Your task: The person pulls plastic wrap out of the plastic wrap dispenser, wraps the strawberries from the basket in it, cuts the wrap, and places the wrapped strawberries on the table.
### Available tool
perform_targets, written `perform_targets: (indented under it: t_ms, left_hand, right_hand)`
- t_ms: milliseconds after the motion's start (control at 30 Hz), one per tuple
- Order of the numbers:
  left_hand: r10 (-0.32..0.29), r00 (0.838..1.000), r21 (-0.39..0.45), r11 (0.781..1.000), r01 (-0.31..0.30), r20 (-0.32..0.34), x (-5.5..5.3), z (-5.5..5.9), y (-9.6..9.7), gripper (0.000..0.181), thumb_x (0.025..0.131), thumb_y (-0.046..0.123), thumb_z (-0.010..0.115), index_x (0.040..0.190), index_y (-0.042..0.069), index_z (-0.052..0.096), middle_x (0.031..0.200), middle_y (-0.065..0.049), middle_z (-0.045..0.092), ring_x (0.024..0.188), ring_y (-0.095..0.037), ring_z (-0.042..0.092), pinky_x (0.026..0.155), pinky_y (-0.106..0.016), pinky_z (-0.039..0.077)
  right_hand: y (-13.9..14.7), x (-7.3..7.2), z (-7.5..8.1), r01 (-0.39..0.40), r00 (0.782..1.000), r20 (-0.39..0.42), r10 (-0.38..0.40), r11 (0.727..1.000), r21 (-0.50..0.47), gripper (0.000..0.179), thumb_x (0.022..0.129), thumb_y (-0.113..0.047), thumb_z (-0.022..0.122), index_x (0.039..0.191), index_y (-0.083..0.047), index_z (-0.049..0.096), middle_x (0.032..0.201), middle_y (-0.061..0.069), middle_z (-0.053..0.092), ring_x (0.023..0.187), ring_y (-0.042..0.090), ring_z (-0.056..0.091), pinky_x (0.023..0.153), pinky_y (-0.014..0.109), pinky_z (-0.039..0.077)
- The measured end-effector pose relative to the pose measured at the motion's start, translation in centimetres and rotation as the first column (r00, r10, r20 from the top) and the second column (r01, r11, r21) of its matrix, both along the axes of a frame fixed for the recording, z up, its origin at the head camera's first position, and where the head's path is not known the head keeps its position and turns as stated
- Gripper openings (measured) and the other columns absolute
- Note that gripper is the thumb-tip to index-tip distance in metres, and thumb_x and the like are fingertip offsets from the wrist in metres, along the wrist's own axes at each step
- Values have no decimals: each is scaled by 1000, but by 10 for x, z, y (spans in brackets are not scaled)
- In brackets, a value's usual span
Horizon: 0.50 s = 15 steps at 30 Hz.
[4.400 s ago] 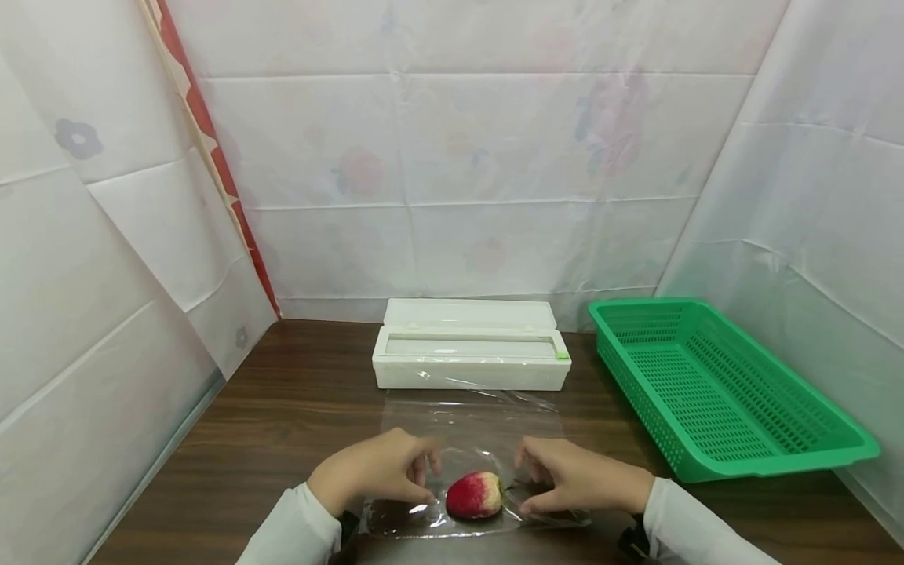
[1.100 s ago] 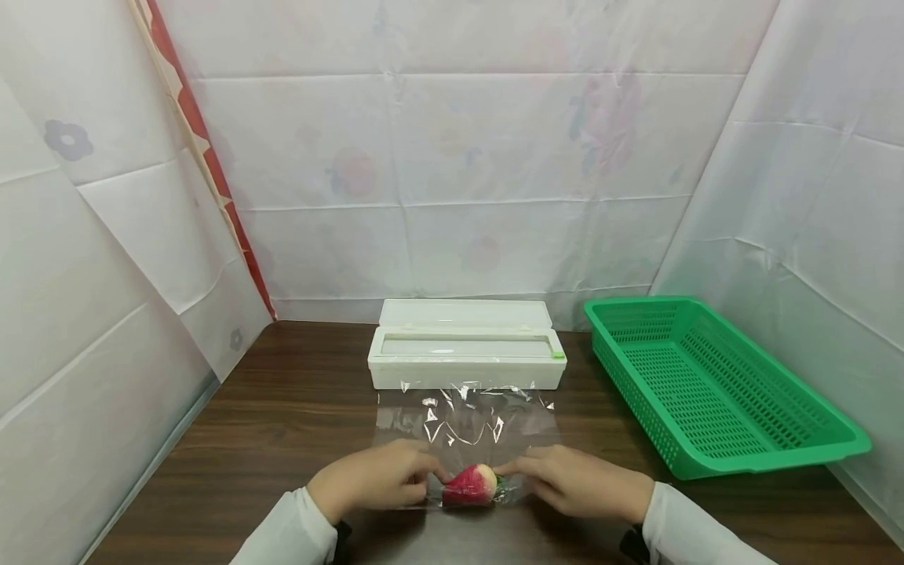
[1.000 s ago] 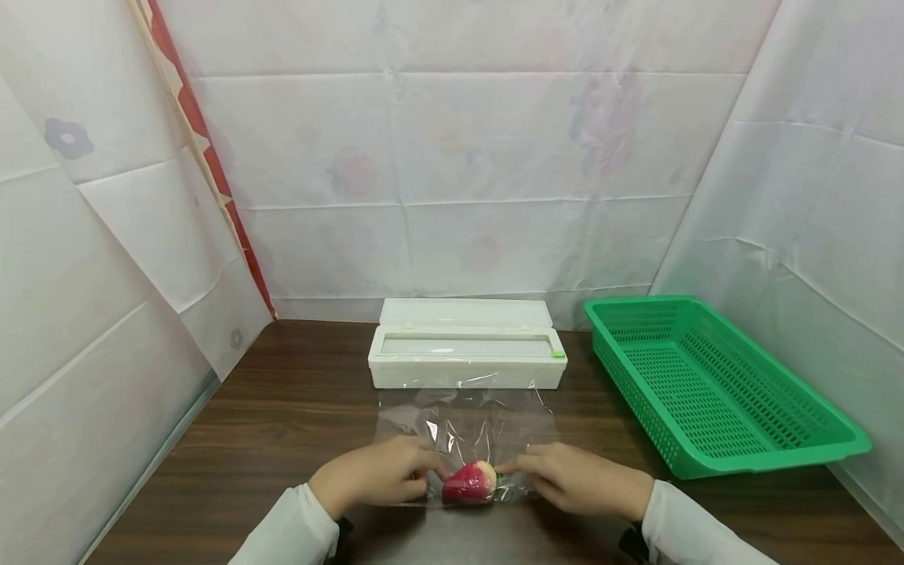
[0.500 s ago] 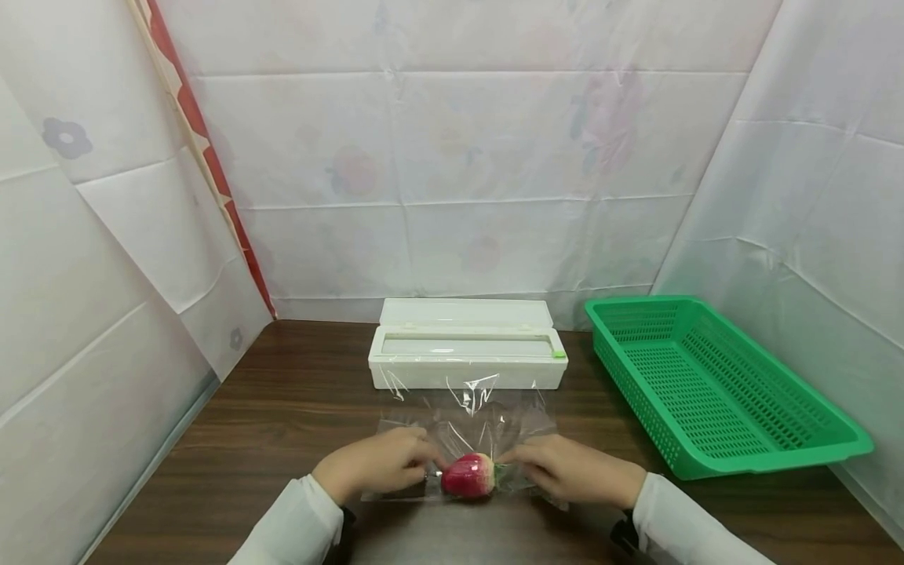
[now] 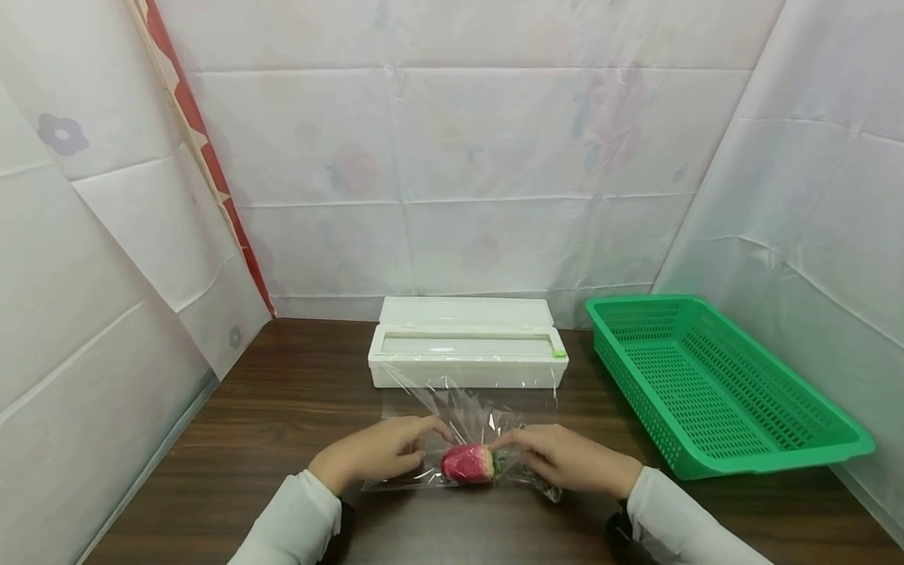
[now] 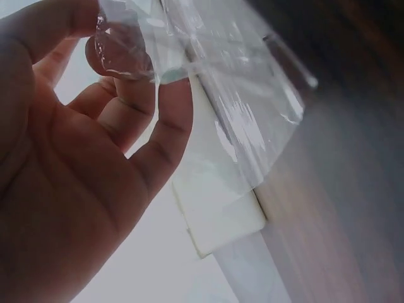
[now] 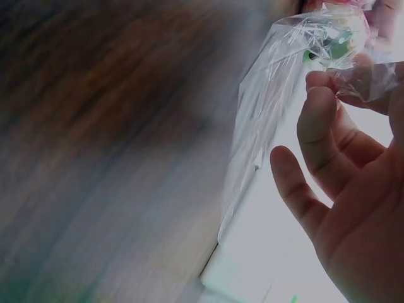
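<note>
A red fruit with a pale end and green leaves lies on its side inside clear plastic wrap. The film runs back from it to the white wrap box. My left hand pinches the film at the fruit's left, index finger reaching over toward the fruit. In the left wrist view, wrap stretches over the thumb and fingertips. On the leafy side, my right hand extends its index finger to the fruit. The right wrist view shows thumb and fingers pinching gathered film, its loose edge hanging beside them.
The white wrap dispenser box stands behind the hands, lid raised, with a green slider at its right end. A green perforated basket sits to the right. White sheeting encloses the dark wooden table.
Both hands have moved away from the body, rolling the fruit toward the box with the film. The fruit, first lying on the flat sheet, is now wrapped. The film has bunched into creases.
</note>
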<state>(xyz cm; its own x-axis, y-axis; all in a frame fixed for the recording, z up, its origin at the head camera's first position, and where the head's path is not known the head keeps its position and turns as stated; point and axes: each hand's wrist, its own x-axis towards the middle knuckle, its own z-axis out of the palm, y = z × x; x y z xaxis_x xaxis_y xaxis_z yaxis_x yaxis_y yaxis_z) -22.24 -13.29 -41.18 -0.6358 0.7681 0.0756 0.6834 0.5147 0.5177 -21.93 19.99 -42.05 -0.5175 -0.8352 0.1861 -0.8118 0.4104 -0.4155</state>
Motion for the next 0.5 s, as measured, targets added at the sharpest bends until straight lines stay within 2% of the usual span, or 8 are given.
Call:
perform_targets:
  t_ms: [133,300,433,500]
  left_hand:
    - [-7,1000,11,1000,8,-18,1,0,-1,42,96,-1,57,127,27,61,101,-1,59,69,-3,45,64,-23,46]
    - [15,997,20,1000,-14,-73,2,1,-1,39,96,0,58,124,25,67,94,4,57,73,-4,44,66,-23,46]
    - [24,991,18,1000,-22,-134,3,0,2,36,91,1,59,117,24,72,91,8,58,76,-4,46,69,-24,46]
    - [56,984,-9,998,-58,-169,4,-1,4,30,90,9,62,112,24,74,93,8,59,78,-4,47,71,-27,46]
  right_hand:
    - [1,-2,-1,-5,1000,-17,5,1000,-12,48,97,4,60,137,-22,59,125,-3,66,110,13,63,91,29,53]
    - [0,-3,-1,-3,1000,-29,3,1000,-11,46,98,3,60,137,-21,60,122,-2,67,110,14,64,92,29,53]
    - [-1,-3,1,3,999,-34,-3,1000,1,45,98,2,60,137,-21,60,122,-2,68,110,16,65,92,30,53]
    - [-2,-3,1,7,999,-34,-6,1000,10,45,98,1,59,137,-21,60,123,-3,67,110,15,64,91,30,53]
